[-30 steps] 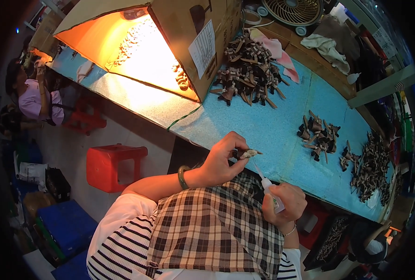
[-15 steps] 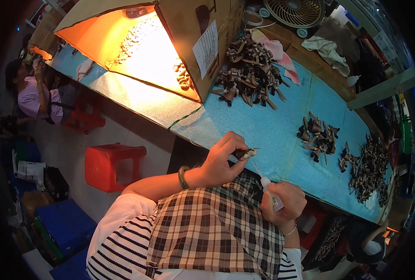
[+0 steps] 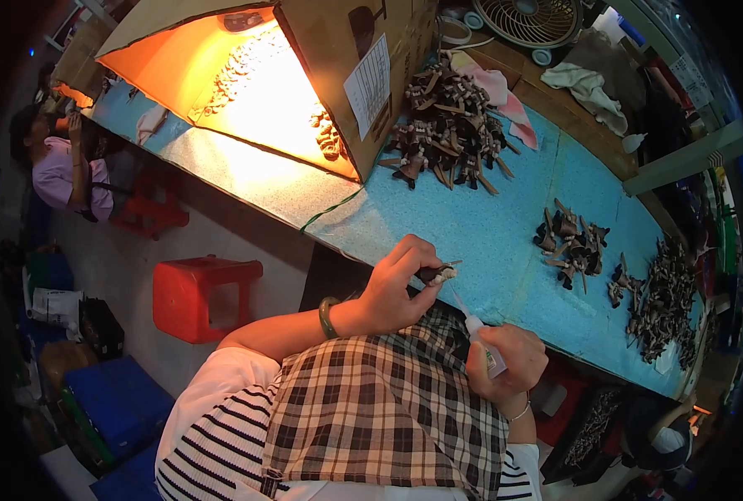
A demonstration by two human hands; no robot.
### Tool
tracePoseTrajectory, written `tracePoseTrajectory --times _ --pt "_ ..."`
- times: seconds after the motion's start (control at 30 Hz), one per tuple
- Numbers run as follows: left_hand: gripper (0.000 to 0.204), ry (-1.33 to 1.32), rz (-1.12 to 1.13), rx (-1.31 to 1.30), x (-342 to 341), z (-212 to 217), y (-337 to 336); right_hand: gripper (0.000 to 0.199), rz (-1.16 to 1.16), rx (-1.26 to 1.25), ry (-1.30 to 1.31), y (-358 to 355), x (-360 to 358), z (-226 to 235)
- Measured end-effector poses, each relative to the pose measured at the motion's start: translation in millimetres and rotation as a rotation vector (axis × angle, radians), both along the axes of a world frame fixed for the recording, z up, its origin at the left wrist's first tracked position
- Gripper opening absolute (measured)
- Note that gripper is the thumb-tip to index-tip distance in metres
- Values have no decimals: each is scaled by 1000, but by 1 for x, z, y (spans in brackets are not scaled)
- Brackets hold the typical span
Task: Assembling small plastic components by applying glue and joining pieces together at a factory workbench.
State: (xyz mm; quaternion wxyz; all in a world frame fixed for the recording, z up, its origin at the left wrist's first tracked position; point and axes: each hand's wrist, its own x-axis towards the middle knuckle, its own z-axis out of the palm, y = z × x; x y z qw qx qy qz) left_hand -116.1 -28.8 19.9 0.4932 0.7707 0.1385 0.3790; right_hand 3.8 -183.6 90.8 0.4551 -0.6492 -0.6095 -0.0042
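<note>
left hand (image 3: 396,288) pinches small dark piece (image 3: 436,273) | right hand (image 3: 505,367) fisted round glue bottle (image 3: 482,338) | risk: nozzle off-target, glue smears fingers

Left hand (image 3: 396,288) fingers pinched shut, right hand (image 3: 505,363) fisted below, both forearms bent inward

The small dark piece (image 3: 435,273) at centre frame is mostly covered by the left hand's (image 3: 395,288) grip, too small to identify. The white squeeze bottle (image 3: 482,341) is half buried in the right hand (image 3: 505,366). Brown heaps (image 3: 659,302) at right blur together. The round fan (image 3: 538,20) is cut off by the top edge.
</note>
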Motion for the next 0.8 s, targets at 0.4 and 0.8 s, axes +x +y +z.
tracePoseTrajectory --times 0.4,0.8 --pt "25 -55 -157 -398 7 -9 -2 33 -302 347 364 -21 17 -35" --pt "23 29 -272 -651 13 -10 0 42 -273 833 1345 -109 156 -92"
